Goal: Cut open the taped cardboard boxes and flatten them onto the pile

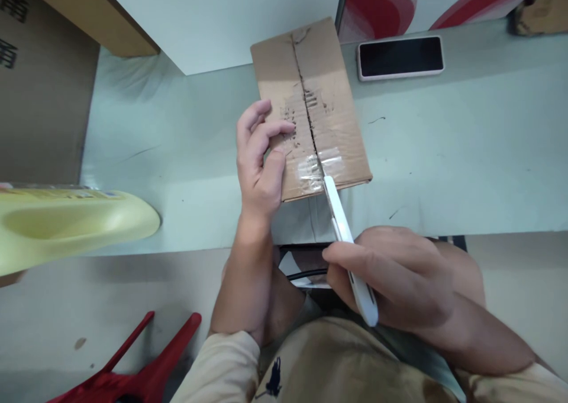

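Observation:
A brown cardboard box (328, 95) lies on the pale green tabletop, a dark seam running down its top face. Clear tape (335, 161) crosses the seam at the end nearest me. My left hand (261, 160) grips the box's left side, fingers curled over the top and thumb by the near corner. In my right hand (394, 273) is a white utility knife (341, 219), pinched between thumb and fingers. Its blade tip meets the seam at the tape.
A phone (400, 58) lies face up right of the box. White panels (248, 12) stand behind it. At the left is a yellow bottle (80, 222) on its side, near a large carton (39, 95). A red stool (146, 361) stands below the table edge.

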### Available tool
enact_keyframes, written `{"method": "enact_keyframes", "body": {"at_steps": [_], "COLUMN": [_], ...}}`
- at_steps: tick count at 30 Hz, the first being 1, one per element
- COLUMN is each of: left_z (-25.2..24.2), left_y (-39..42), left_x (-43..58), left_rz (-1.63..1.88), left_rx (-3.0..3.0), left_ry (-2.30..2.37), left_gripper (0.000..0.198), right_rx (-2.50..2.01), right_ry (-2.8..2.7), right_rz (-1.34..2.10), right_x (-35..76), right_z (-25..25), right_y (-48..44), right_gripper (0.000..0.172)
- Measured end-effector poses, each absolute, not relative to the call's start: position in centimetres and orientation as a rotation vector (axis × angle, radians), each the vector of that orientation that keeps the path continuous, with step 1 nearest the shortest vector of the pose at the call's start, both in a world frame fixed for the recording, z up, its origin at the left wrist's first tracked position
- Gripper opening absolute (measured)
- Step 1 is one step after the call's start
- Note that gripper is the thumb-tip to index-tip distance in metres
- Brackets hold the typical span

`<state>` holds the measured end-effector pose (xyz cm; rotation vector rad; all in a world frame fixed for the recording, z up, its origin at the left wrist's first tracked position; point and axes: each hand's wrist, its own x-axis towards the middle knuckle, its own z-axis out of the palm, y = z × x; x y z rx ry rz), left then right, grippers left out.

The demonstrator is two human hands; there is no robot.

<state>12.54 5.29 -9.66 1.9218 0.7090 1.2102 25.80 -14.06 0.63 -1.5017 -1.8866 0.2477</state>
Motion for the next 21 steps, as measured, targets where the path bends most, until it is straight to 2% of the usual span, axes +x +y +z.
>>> {"method": "enact_keyframes", "body": {"at_steps": [5,17,21], "left_z": [-9.7,-9.5,-9.6], "left_y": [5.3,5.4,5.4], "left_x": [12.5,12.4,12.4], "left_rz": [1.206,1.197,1.196], "left_rx": [1.938,1.919,1.916], "left_ry": [0.703,0.713,0.702], "left_gripper": [0.043,0.042,0.04], "right_rx": [-1.427,-1.515,-1.54], "right_ry": [-1.772,-1.708,-1.775], "right_rz": [0.254,0.217,0.358], "right_x": [25.4,25.4,25.6], "right_z": [0.0,0.9,1.4], "right_y": [-14.0,-14.2,-14.3], "right_gripper": [0.019,0.015,0.015]}}
